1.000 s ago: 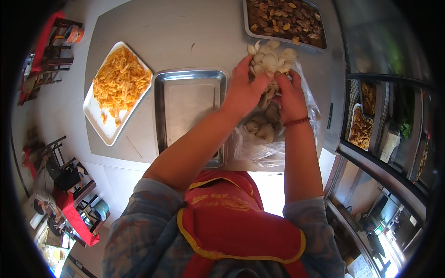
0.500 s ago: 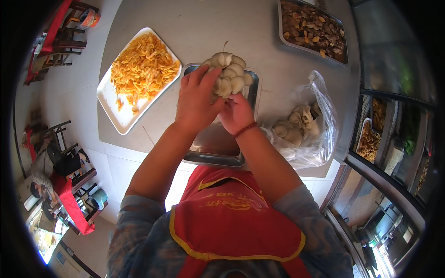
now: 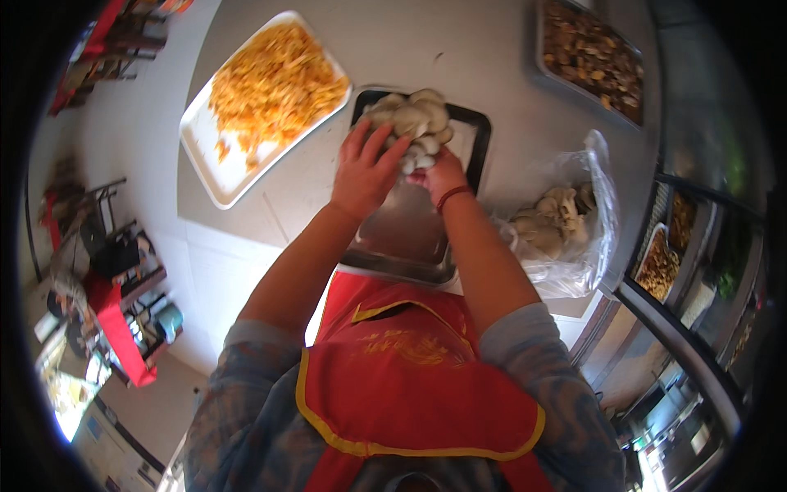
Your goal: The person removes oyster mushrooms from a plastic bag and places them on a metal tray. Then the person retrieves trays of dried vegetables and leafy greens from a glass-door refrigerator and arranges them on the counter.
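Observation:
A cluster of pale grey oyster mushrooms [image 3: 416, 113] is held over the far part of a shallow steel tray [image 3: 402, 225]. The fingers of my left hand [image 3: 367, 170] lie bent over the near left side of the caps. My right hand [image 3: 443, 175], with a dark red bead bracelet at the wrist, grips the cluster from its near right underside. Its fingertips are partly hidden by small caps. To the right, more oyster mushrooms [image 3: 548, 223] lie in an open clear plastic bag [image 3: 602, 217].
A white tray [image 3: 220, 184] heaped with orange-yellow shredded food stands at the left. At the far right of the metal table [image 3: 459, 33] is a tray of brown pieces [image 3: 592, 66]. A glass-sided rack [image 3: 680, 320] borders the table on the right.
The whole view has shifted, so the table's things appear further right and mostly higher. The mushroom cluster looks turned between my hands, and my left fingers sit more to its near side.

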The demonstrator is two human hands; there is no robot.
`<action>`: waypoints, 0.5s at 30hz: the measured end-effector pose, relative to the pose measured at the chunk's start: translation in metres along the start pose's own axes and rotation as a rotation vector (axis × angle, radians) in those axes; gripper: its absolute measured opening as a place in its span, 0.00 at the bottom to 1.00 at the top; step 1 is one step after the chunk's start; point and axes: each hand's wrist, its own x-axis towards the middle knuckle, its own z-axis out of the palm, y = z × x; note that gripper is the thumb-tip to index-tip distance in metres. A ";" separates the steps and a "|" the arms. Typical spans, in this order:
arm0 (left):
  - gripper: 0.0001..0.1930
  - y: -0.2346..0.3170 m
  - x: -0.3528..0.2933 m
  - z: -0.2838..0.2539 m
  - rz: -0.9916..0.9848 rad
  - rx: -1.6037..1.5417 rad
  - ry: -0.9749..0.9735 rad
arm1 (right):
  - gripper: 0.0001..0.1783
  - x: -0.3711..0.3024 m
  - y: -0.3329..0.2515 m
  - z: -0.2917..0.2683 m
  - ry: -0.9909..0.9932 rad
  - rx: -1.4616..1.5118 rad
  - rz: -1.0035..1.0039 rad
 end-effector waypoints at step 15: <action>0.32 0.007 -0.034 -0.035 -0.231 0.055 0.012 | 0.17 -0.020 0.011 -0.021 0.127 -0.166 0.083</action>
